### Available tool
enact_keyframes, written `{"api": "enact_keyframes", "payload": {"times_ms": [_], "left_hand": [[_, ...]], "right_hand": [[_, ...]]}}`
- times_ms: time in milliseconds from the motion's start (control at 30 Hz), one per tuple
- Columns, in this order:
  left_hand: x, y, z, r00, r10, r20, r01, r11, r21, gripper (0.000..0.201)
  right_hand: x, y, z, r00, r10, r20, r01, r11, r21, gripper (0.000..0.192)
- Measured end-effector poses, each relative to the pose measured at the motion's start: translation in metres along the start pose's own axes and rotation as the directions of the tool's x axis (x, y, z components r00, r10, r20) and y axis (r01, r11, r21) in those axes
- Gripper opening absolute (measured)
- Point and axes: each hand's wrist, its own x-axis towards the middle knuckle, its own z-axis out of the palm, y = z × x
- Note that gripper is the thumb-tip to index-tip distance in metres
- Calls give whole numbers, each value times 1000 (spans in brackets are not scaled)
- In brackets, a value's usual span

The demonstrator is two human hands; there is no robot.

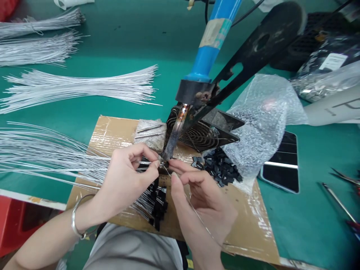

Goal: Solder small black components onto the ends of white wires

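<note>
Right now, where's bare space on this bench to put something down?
Bare green mat lies behind the wire bundles, and more front right between the phone and the tools. Around both hands, the cardboard, soldering iron and black parts are crowded.

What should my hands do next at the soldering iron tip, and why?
Probably ease the joint off the soldering iron tip: the left hand pinches a wire there and the right hand feeds thin solder wire to it.

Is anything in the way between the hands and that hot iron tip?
Nothing visible. The left hand and right hand pinch thin wires right at the soldering iron tip, with no object between the fingers and the tip.
</note>
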Motion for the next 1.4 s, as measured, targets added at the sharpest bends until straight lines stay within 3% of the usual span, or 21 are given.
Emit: {"api": "enact_keyframes", "payload": {"times_ms": [1400], "left_hand": [[-2,-1,-1,1000,9,2,-9,1000,0,9]], "right_hand": [[0,-3,2,1000,-22,-14,22,999,-34,14]]}}
